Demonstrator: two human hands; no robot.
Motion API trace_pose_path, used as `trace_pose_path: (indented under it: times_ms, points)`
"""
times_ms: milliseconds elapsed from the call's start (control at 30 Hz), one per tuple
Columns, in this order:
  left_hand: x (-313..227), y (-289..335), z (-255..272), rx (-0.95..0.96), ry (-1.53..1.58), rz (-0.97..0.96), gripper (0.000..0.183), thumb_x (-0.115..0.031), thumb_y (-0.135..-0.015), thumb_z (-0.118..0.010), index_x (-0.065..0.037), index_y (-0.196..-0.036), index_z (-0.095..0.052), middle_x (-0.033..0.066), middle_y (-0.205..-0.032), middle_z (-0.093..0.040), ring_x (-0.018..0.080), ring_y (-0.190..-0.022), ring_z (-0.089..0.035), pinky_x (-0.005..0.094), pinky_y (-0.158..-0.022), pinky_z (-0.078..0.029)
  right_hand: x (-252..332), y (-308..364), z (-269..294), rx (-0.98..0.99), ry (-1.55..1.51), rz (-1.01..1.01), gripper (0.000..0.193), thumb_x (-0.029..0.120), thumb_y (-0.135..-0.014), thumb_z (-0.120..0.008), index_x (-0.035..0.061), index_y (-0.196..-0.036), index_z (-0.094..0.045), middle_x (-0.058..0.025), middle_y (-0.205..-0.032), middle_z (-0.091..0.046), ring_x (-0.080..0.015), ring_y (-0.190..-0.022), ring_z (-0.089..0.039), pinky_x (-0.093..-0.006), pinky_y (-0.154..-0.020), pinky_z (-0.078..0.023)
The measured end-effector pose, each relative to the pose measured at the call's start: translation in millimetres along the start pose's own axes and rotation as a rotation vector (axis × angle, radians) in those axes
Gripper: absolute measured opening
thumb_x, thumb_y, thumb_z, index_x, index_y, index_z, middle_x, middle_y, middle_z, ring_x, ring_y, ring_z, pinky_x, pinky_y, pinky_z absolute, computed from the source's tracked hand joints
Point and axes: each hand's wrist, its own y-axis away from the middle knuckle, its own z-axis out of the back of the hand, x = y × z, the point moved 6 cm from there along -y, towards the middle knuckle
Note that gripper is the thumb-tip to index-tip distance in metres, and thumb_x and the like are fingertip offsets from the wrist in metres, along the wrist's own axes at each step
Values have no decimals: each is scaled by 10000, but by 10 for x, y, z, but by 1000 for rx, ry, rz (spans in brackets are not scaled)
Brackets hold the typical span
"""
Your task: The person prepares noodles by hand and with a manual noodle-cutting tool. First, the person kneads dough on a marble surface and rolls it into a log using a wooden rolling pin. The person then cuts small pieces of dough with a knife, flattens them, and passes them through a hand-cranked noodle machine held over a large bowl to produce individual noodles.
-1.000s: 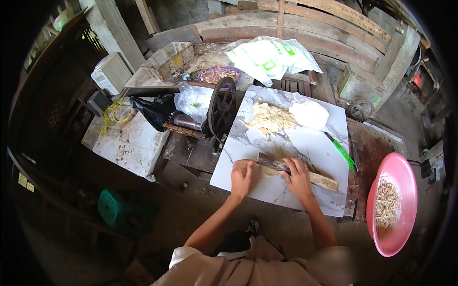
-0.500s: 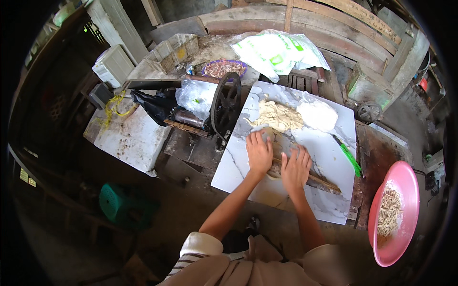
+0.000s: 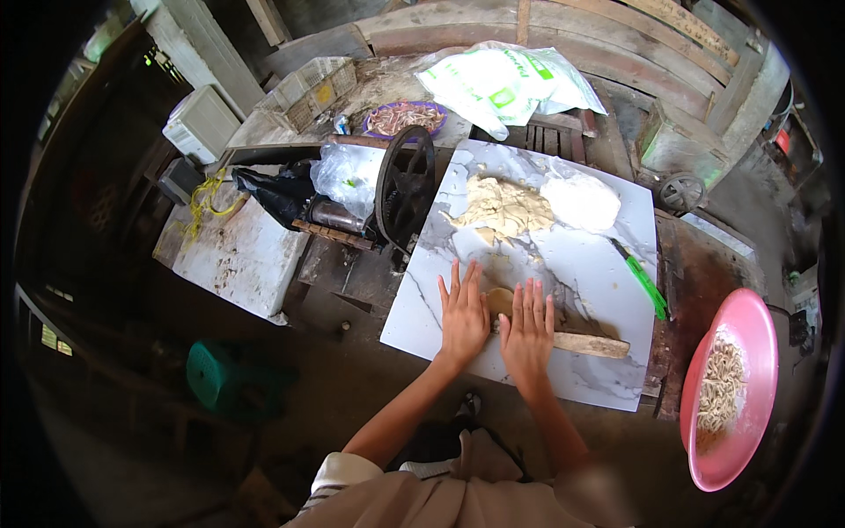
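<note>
My left hand point(image 3: 464, 319) and my right hand point(image 3: 526, 332) lie side by side, fingers stretched out, palms down over a wooden rolling pin point(image 3: 591, 344). The pin's right end sticks out past my right hand, while its left part is hidden under my hands. Between my fingers shows a flattened piece of dough point(image 3: 500, 302) on the white marble-patterned board point(image 3: 422, 304). Beyond my hands sits a large lumpy mass of pale dough point(image 3: 503, 208). To its right is a white mound in clear plastic point(image 3: 581, 201), and a green-handled knife point(image 3: 645, 286) lies near the board's right edge.
A hand-cranked roller machine with a black wheel point(image 3: 405, 187) stands left of the board. At right is a pink basin point(image 3: 755, 387) holding pale strips. White-green sacks point(image 3: 519, 84), a purple-rimmed basket point(image 3: 405, 118) and a crate point(image 3: 308, 92) are behind. A green stool point(image 3: 207, 374) stands lower left.
Both hands have come nearer to me over the rolling pin, and their bent fingers are now straight. The pin lies closer to the near edge, less slanted. The view has shifted slightly.
</note>
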Motion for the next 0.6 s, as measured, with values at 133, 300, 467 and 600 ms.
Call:
trace_pose_path:
  times_ms: [133, 300, 467, 600]
  points:
    - [16, -322, -69, -24, -113, 5, 476, -131, -898, -377, 42, -1334, -298, 184, -1417, -279, 358, -1364, -116, 569, -1062, -57, -71, -321, 21, 4, 83, 9, 528, 294, -895, -439, -38, -1302, -389, -178, -1421, -293, -276, -1344, -237, -493, -1083, -164]
    - [-2, -757, -160, -135, -193, 81, 604, -293, -914, -394, 89, -1350, -223, 260, -1451, -117, 366, -1372, -36, 566, -1064, -38, -287, -710, -32, -82, 131, -39, 570, 361, -910, -399, -57, -1297, -389, -178, -1438, -259, -260, -1361, -189, -533, -1081, -111]
    - [69, -344, -150, -89, -111, 53, 581, -229, -916, -391, 89, -1362, -198, 265, -1448, -125, 381, -1365, -68, 565, -1064, -55, -164, -352, -73, -13, 97, 1, 574, 343, -900, -425, -61, -1304, -371, -184, -1414, -305, -261, -1352, -217, -510, -1087, -131]
    - [-24, 10, -79, -12, -78, 23, 560, -148, -907, -381, 82, -1374, -176, 268, -1442, -149, 379, -1362, -103, 566, -1061, -63, -37, -48, 19, -34, 49, 26, 557, 301, -881, -455, -41, -1313, -370, -189, -1411, -310, -275, -1335, -262, -477, -1084, -188]
